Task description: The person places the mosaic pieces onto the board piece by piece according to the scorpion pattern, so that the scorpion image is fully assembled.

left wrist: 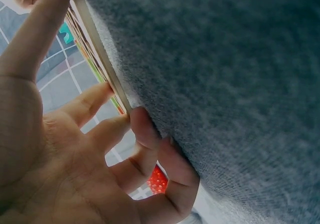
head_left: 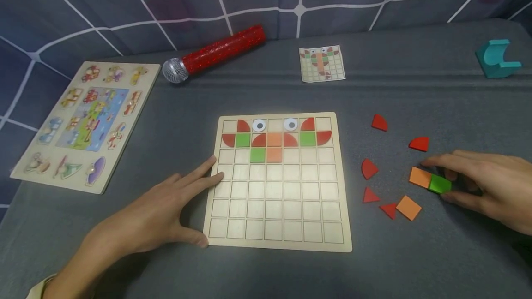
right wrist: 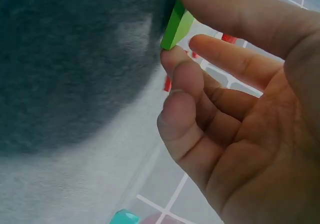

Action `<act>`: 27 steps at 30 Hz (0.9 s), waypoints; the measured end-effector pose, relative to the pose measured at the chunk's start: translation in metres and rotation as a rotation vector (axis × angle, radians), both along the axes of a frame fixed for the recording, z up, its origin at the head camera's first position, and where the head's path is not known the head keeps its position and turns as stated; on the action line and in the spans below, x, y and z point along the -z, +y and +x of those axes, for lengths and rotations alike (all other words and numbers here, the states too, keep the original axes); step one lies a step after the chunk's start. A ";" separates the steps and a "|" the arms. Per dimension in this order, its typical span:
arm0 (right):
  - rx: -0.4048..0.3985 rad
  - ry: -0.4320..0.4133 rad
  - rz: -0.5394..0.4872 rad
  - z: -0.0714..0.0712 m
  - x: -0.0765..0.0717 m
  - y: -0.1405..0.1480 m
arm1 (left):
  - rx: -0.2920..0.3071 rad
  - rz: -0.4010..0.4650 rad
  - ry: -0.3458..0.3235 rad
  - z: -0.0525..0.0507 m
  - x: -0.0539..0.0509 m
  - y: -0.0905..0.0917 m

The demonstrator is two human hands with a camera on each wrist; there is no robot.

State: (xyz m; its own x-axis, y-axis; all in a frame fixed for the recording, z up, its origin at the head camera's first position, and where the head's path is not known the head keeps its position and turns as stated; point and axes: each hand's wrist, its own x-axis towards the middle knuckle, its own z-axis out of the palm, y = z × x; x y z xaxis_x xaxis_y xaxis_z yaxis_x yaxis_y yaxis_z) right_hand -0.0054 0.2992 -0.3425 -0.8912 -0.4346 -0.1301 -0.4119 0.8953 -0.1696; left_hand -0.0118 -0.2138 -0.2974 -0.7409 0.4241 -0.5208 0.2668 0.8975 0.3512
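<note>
A wooden grid board (head_left: 274,206) lies in the middle, its upper rows holding red quarter-circles, green and orange squares and two googly eyes. My left hand (head_left: 160,213) touches its left edge with spread fingers and thumb; the board's edge (left wrist: 97,44) shows against them in the left wrist view. To the right, my right hand (head_left: 490,179) pinches a green tile (head_left: 439,184) between thumb and a finger; the right wrist view shows this tile (right wrist: 176,29) too. An orange square (head_left: 420,177) lies against the green tile. Another orange square (head_left: 409,207) is nearby.
Loose red quarter-circles (head_left: 369,169) and red triangles (head_left: 370,195) lie right of the board. Behind it are a pattern card (head_left: 307,74) and a red glittery microphone (head_left: 224,51). A picture puzzle board (head_left: 95,170) lies left; a teal holder (head_left: 492,63) stands far right.
</note>
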 end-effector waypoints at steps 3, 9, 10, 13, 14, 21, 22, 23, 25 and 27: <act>-0.014 0.058 -0.026 -0.002 -0.006 -0.004 | -0.001 0.010 0.010 0.001 -0.001 -0.001; -0.100 0.188 -0.146 -0.007 -0.019 -0.022 | -0.002 0.025 0.022 0.002 -0.001 -0.001; -0.111 0.191 -0.157 -0.009 -0.022 -0.028 | -0.002 0.025 0.021 0.002 -0.001 -0.001; -0.152 0.183 -0.211 -0.015 -0.031 -0.049 | -0.004 0.017 0.012 0.001 -0.001 -0.001; -0.162 0.175 -0.227 -0.017 -0.034 -0.056 | -0.005 0.015 0.010 0.001 -0.001 -0.001; -0.272 0.101 -0.308 -0.034 -0.047 -0.114 | -0.006 0.015 0.009 0.001 -0.001 0.000; -0.285 0.081 -0.312 -0.036 -0.048 -0.122 | -0.007 0.015 0.007 0.001 -0.001 0.000; -0.295 0.061 -0.314 -0.038 -0.049 -0.130 | -0.009 0.013 0.005 0.001 0.000 0.000; -0.323 0.034 -0.318 -0.043 -0.050 -0.144 | -0.012 0.011 0.000 0.001 0.000 0.000; -0.342 0.010 -0.315 -0.048 -0.050 -0.159 | -0.010 0.011 0.000 0.001 0.000 0.000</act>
State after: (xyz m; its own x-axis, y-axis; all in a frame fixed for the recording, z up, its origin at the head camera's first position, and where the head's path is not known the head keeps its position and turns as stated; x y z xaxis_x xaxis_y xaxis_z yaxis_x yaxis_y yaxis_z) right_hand -0.0533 0.1406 -0.2921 -0.6901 -0.7209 0.0638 -0.6778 0.6130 -0.4061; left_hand -0.0109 -0.2139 -0.2975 -0.7451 0.4221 -0.5164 0.2579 0.8963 0.3607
